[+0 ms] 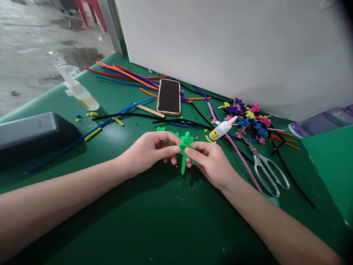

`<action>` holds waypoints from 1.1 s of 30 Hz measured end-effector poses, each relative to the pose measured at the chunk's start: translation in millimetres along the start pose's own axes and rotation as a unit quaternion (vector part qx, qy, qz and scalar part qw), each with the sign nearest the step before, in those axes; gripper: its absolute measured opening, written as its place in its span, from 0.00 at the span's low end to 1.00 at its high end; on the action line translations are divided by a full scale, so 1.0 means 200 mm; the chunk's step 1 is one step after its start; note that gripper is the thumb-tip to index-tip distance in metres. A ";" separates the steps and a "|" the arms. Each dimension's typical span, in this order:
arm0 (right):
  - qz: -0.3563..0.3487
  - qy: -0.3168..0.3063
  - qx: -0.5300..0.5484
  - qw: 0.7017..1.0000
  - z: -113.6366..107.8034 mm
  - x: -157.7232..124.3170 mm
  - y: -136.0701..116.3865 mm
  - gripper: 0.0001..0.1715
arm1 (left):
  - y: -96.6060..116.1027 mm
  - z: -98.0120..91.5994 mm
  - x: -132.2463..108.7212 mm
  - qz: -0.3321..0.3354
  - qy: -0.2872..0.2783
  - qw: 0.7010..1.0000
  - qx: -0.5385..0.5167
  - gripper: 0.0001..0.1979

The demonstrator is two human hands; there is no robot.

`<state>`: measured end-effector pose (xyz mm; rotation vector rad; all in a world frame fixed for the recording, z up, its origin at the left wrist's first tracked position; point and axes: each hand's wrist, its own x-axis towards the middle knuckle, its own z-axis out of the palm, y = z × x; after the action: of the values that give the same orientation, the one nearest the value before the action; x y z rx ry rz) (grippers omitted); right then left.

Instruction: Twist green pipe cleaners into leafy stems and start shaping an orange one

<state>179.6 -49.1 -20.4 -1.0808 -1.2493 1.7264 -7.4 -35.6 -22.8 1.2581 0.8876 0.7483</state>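
Note:
Between my two hands is a green pipe-cleaner flower (187, 139) with looped petals and a short stem pointing down. My left hand (154, 149) pinches it from the left with thumb and forefinger. From the right, my right hand (211, 160) grips it the same way, the thumb across its middle. More green pipe-cleaner loops (161, 129) show just behind my left fingers; whether they join the held piece I cannot tell. A small white glue bottle (223, 129) with a pointed nozzle lies beyond my right hand. Scissors (266, 169) with grey handles rest to its right.
Behind my hands, a phone (169, 96) lies among loose pipe cleaners (129, 75). Finished colourful pipe-cleaner flowers (248, 116) are heaped at the right, near a purple bottle (322, 119). A clear dispenser bottle (79, 92) and a dark case (35, 134) stand left. A white panel (234, 44) bounds the green table.

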 end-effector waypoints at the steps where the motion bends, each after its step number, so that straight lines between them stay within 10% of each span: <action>1: 0.002 -0.005 0.003 1.000 0.00 0.00 0.00 0.08 | 0.00 0.00 0.00 0.002 -0.002 1.000 0.000 0.08; 33: 0.052 -0.069 0.018 0.996 -0.01 -0.01 0.00 0.08 | -0.01 -0.02 -0.01 0.043 -0.008 0.996 0.073 0.07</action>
<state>182.1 -50.4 -20.5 -1.0353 -1.2596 1.9241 -12.0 -36.0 -24.1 1.4367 0.8918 0.7509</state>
